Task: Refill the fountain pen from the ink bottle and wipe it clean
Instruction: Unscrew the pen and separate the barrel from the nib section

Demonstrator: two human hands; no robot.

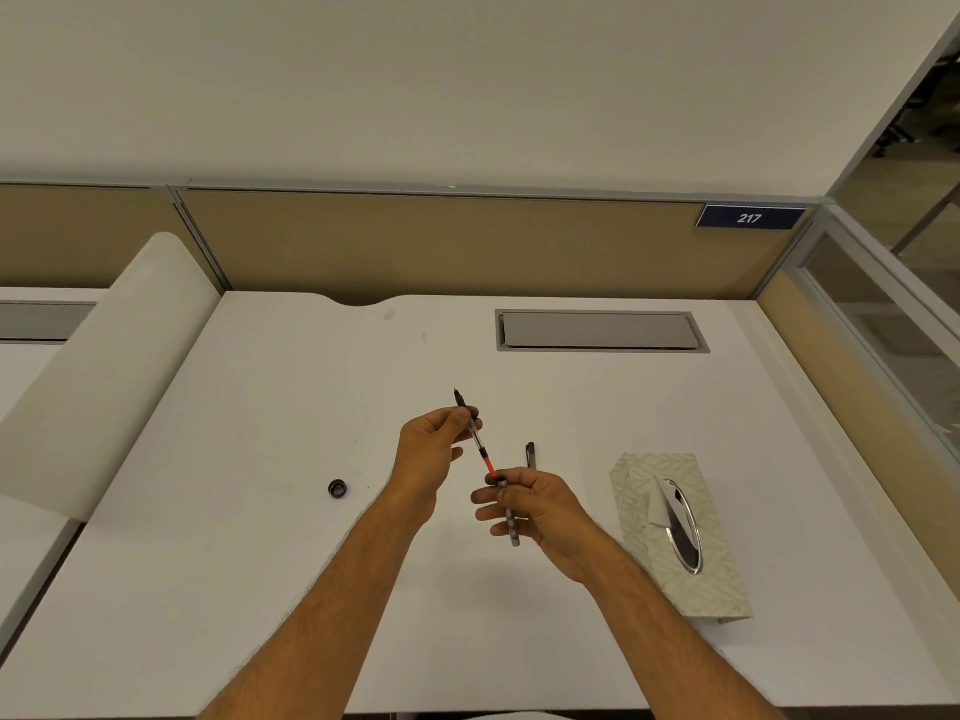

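Observation:
My left hand (431,449) pinches the front section of the fountain pen (475,439) near its black nib, which points up and away. A red converter sticks out of that section's rear end. My right hand (530,504) grips the clear pen barrel (511,522), whose mouth meets the tip of the red converter. The pen cap (530,454) lies on the white desk (260,511) just behind my right hand. A small dark bottle cap (337,489) lies on the desk to the left of my left forearm. No ink bottle is in view.
A patterned tissue box (675,532) with a tissue poking out lies at the right. A grey cable hatch (602,331) is set in the desk's back. A white curved divider (104,366) borders the left, and tan partition panels stand behind.

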